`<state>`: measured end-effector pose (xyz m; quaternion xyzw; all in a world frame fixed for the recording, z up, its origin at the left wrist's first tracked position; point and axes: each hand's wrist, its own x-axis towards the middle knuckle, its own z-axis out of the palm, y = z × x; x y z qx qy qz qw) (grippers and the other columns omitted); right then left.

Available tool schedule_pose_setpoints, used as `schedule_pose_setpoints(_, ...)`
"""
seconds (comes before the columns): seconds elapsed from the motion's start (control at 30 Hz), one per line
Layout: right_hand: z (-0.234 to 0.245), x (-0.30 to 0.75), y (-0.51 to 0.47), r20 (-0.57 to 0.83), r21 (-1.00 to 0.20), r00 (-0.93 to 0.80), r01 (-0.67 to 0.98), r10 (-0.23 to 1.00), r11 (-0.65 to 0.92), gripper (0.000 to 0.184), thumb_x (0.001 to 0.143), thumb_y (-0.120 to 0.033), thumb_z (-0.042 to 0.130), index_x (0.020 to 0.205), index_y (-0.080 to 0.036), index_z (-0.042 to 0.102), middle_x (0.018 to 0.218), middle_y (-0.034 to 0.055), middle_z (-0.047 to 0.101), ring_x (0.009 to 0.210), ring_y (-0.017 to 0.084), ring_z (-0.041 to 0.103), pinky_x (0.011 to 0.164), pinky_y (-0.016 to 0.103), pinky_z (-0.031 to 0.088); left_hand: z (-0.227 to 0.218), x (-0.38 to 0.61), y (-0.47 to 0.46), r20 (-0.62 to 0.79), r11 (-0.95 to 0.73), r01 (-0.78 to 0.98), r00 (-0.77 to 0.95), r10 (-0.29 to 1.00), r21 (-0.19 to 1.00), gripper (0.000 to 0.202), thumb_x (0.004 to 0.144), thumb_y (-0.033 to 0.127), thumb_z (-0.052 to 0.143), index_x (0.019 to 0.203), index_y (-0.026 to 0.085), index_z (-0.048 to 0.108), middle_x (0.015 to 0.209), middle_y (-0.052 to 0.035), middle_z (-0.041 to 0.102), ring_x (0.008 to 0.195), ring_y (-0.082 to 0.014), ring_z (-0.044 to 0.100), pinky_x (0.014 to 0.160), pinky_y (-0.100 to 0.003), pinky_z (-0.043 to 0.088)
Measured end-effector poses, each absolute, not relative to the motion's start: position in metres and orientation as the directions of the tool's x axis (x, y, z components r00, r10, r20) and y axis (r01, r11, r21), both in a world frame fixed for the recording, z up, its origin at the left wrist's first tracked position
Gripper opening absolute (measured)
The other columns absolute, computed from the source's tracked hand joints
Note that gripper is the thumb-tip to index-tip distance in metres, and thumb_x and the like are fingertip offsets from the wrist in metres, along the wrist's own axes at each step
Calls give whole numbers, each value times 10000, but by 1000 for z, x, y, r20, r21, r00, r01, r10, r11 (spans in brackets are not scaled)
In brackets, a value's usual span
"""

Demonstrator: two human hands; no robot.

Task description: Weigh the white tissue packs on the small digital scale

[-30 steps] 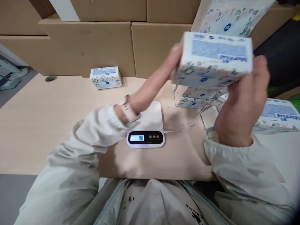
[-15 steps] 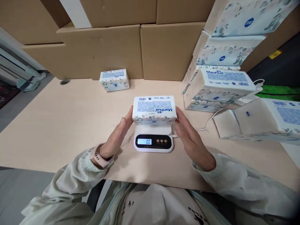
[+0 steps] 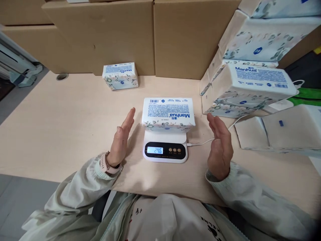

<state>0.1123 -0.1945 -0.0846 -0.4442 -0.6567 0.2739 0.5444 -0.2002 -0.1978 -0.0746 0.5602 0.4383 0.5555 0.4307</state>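
Observation:
A white tissue pack [image 3: 168, 113] with blue print and a leafy pattern rests on a small white digital scale [image 3: 165, 136], its lettering upside down to me. The scale's lit display [image 3: 154, 150] seems to read 24.6, or 246. To the left of the pack, my left hand [image 3: 121, 140] is raised with fingers stretched, apart from it and holding nothing. My right hand [image 3: 220, 147] is likewise open on the other side, a gap between it and the pack. A pink watch band circles my left wrist.
Another tissue pack [image 3: 120, 76] stands at the back, against cardboard boxes [image 3: 105, 36]. Several tissue packs [image 3: 260, 83] are stacked at the right, with more packs [image 3: 288, 129] lying in front. A white cable [image 3: 202, 144] runs from the scale toward them.
Both hands have let go of the tissue pack and moved outward, leaving it on the scale. The display has gone from 0.0 to a higher reading. My view has tilted down slightly.

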Motion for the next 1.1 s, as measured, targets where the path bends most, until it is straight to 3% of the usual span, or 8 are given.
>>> schedule_pose_setpoints(0.1, -83, 112, -196, 463, -848, -27, 278, 886, 452, 561, 1091, -461, 435, 1651, -472, 399, 1711, -43, 481, 1646, 321, 388, 1384, 662, 290, -75, -199, -198, 243, -243, 12, -8, 970, 970, 676, 1090, 736, 269, 1601, 398, 555, 1752, 43, 383, 1705, -265, 215, 1434, -538, 151)
schedule_pose_setpoints(0.23, -80, 113, -198, 449, -848, -21, 307, 893, 433, 552, 1096, -468, 410, 1648, -478, 403, 1705, -44, 489, 1638, 318, 401, 1371, 643, 335, -75, -199, -197, 223, -223, 4, -26, 974, 975, 698, 1067, 773, 309, 1586, 387, 571, 1749, 27, 392, 1704, -282, 216, 1432, -552, 149)
schedule_pose_setpoints(0.6, -90, 116, -195, 500, -822, -51, 288, 865, 492, 556, 1102, -438, 455, 1651, -353, 448, 1693, 21, 516, 1606, 319, 454, 1360, 651, 340, -74, -200, -196, 268, -269, -11, -25, 963, 963, 657, 1082, 751, 328, 1554, 395, 615, 1709, 37, 454, 1690, -264, 269, 1439, -518, 145)
schedule_pose_setpoints(1.1, -89, 114, -197, 461, -841, -37, 300, 887, 450, 534, 1110, -448, 416, 1634, -376, 485, 1682, -18, 530, 1602, 309, 461, 1360, 602, 368, -73, -199, -197, 296, -296, 3, -22, 955, 955, 623, 1096, 712, 345, 1527, 378, 646, 1662, 39, 521, 1660, -255, 345, 1441, -517, 149)
